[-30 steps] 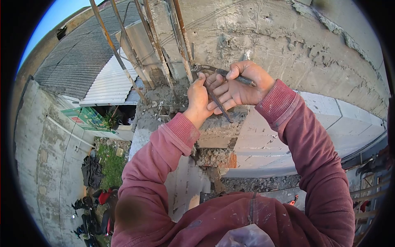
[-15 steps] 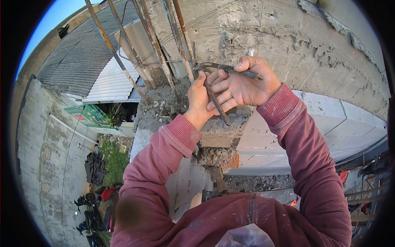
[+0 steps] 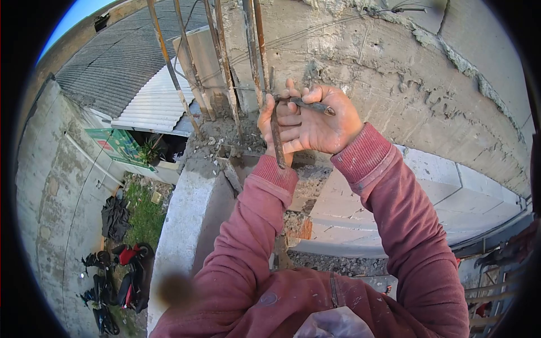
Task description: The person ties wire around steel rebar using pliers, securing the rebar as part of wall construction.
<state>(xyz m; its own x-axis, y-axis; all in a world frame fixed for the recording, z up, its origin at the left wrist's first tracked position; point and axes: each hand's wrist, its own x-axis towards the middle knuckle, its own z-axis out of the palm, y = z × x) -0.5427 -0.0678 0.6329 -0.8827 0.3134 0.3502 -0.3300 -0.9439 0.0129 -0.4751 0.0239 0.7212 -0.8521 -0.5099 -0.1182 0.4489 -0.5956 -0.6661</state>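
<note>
My right hand point(image 3: 324, 121) grips a pair of dark metal pincers point(image 3: 276, 135), one handle across the fingers and the other hanging down. The pincer jaws sit at a rusty vertical steel bar point(image 3: 252, 56). My left hand point(image 3: 266, 121) is partly hidden behind the right hand and the tool, pressed against the same bar at the jaws. Both sleeves are dusty red. Thin tie wire near the jaws is too small to make out.
Several rusty bars point(image 3: 186, 67) rise from a rough concrete column top point(image 3: 225, 141). A concrete beam point(image 3: 406, 73) runs behind. White blocks point(image 3: 451, 186) lie to the right. Far below to the left are a corrugated roof point(image 3: 152, 107) and parked motorbikes point(image 3: 121, 276).
The hands and pincers have shifted slightly left and closer to the bar. The lower handle has swung from slanting to nearly vertical. The camera view has tilted, showing more of the drop at left.
</note>
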